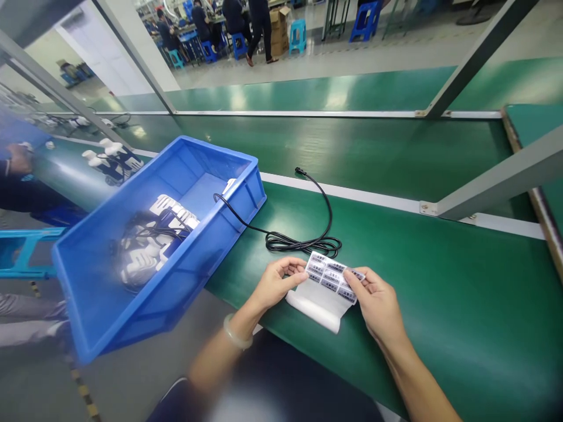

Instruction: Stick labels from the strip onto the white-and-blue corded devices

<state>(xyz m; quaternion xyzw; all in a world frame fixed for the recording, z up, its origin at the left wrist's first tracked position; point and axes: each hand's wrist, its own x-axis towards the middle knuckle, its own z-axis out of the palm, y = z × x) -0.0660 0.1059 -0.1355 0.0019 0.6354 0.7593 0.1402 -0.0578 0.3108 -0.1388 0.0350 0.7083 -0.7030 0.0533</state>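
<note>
Between my two hands is a sheet of barcode labels, printed in rows, with its white backing curled into a roll at the near end. My left hand pinches the sheet's left edge between thumb and fingers. At the right edge my right hand grips it, the thumb lying over the printed labels. Just beyond the sheet, a black cable lies coiled on the green bench; one end with a connector points away, and the other runs over the rim of the blue bin.
A blue plastic bin at the left holds several white and dark-blue devices with black cables. More such devices stand behind it. Grey metal posts rise from the bench. A co-worker's hand shows at far left.
</note>
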